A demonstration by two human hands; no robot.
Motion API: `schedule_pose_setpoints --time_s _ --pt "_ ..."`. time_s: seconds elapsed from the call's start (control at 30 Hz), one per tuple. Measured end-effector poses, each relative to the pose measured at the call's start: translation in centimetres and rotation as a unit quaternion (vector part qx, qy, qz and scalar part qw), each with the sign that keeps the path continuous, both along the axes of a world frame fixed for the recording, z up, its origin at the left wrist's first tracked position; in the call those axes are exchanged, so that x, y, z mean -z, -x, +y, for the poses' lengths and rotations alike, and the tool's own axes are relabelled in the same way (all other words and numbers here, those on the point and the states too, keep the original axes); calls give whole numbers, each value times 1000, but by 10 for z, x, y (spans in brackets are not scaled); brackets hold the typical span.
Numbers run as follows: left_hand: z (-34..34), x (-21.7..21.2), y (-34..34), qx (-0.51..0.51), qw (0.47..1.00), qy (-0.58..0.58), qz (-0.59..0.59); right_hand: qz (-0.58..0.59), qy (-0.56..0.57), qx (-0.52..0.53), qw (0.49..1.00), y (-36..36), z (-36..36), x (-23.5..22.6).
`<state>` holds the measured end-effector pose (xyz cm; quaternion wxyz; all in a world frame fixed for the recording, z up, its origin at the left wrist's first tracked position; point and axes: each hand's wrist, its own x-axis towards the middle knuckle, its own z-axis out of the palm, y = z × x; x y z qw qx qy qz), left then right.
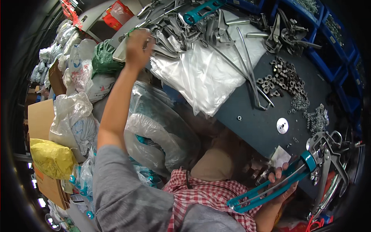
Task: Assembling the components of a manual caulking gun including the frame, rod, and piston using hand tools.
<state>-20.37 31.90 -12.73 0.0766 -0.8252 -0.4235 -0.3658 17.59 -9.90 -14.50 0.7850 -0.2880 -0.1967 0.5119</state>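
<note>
My left hand [137, 48] reaches far out to the upper left, its fingers closed among a heap of grey metal handle parts [174, 29] at the edge of the dark workbench [255, 120]; what it grips is hidden by the fingers. My right hand [281, 185] is low at the right and holds a teal caulking-gun frame [270, 183] with a metal rod running along it. Another teal frame [201, 11] lies on top of the metal heap.
Crumpled clear plastic sheets [205, 73] lie on the bench beside long bent steel rods [251, 73]. A pile of nuts [286, 79], a round metal disc [282, 125] and blue bins [328, 34] are to the right. Filled plastic bags [77, 112] and cardboard boxes [40, 118] crowd the left.
</note>
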Motion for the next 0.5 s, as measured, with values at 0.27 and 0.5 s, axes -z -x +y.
schedule_pose_setpoints --time_s 0.27,0.5 --pt "-101 31 -6 60 958 35 277 8 -12 -69 998 0 -2 3" --pt "-88 6 -33 108 977 170 66 -3 26 -55 998 6 -5 0"
